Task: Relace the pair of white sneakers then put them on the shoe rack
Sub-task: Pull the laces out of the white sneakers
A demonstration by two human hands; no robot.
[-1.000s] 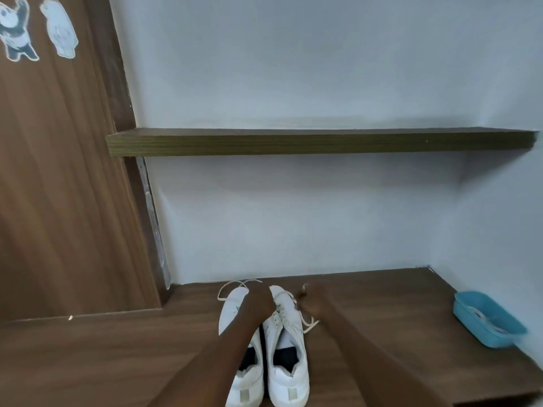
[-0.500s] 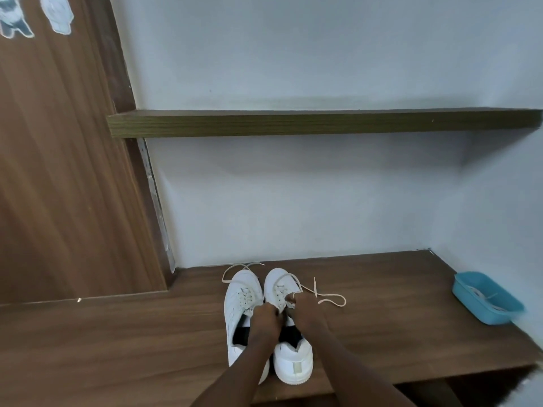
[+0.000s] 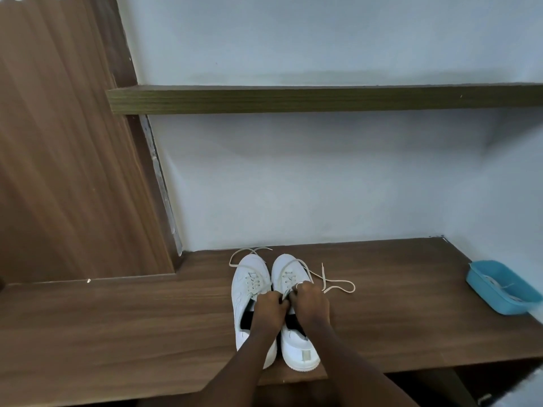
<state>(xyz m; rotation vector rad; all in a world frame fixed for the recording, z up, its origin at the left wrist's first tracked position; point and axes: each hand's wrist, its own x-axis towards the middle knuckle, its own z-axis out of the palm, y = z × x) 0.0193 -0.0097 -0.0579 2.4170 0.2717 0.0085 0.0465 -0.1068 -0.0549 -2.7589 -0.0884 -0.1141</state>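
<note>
Far right: a small blue tub (image 3: 484, 298), close to the pale wall (image 3: 323, 186). Something light inside, too blurry to tell what. Far left: a big brown wood door (image 3: 64, 157), with lines running up and down. Along its right edge, a thin grey strip (image 3: 160, 183), rough and patchy, just beside the wall.

A: What sort of place is this?
B: A home — a shoe corner beside a wooden door (image 3: 64, 148).
A: What shows it?
B: A painted wall (image 3: 308, 186), an upper shelf (image 3: 323, 99), and a lower shelf (image 3: 117, 324) bearing white sneakers (image 3: 249, 271) with loose laces (image 3: 338, 280) — a blue plastic tub (image 3: 487, 295) at its far end.
</note>
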